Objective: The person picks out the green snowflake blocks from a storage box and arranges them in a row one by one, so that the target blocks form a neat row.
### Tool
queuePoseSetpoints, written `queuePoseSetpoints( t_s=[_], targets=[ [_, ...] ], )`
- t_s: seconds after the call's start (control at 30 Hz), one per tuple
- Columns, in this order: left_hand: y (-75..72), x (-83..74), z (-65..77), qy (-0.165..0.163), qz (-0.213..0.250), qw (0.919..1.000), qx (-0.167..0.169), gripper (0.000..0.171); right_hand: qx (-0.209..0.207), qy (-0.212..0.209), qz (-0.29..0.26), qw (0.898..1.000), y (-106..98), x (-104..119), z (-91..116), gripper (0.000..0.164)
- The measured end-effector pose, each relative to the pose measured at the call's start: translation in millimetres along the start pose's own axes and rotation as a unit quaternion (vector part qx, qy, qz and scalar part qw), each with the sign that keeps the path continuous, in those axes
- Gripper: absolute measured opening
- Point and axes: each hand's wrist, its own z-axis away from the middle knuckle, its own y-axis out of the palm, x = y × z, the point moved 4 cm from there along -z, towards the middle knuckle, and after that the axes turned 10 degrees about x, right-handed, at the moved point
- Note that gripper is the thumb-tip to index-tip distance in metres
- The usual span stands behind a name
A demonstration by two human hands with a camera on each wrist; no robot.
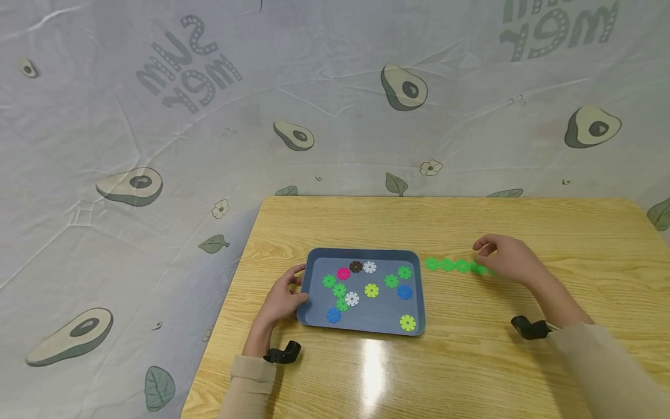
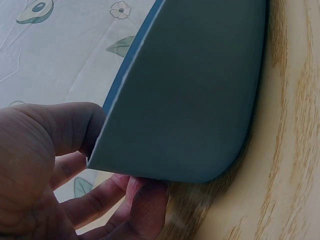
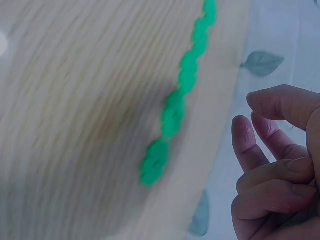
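My left hand [image 1: 283, 298] grips the left side of a blue-grey tray [image 1: 361, 254]. In the left wrist view the thumb hooks over the tray's rim [image 2: 131, 70], and the fingers [image 2: 150, 202] curl against its outer side. Green notched discs [image 1: 462, 266] lie in a joined row on the table to the right of the tray. Over the right end of that row, my right hand [image 1: 506, 256] hovers with loosely bent fingers. The right wrist view shows nothing between its thumb and fingertips [image 3: 244, 131], with the row of green discs [image 3: 174, 114] off to the side.
Inside the tray lie loose notched discs: several green ones [image 1: 405, 272], blue [image 1: 405, 292], yellow [image 1: 371, 290], white [image 1: 370, 267], a pink [image 1: 343, 273] and a brown [image 1: 356, 266]. Behind the wooden table [image 1: 471, 372] hangs an avocado-print cloth [image 1: 345, 169].
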Motion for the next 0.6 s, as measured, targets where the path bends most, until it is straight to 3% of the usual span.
queuePoseSetpoints(
  t_s=[0.3, 0.6],
  targets=[
    [0.2, 0.3, 0.0, 0.003, 0.004, 1.0000, 0.001, 0.073, 0.007, -0.043, 0.002, 0.999, 8.8, 52.0, -14.2, 0.028],
    [0.4, 0.0, 0.2, 0.001, 0.007, 1.0000, 0.002, 0.074, 0.018, -0.069, -0.001, 0.997, 29.3, 83.9, -29.1, 0.025]
  ],
)
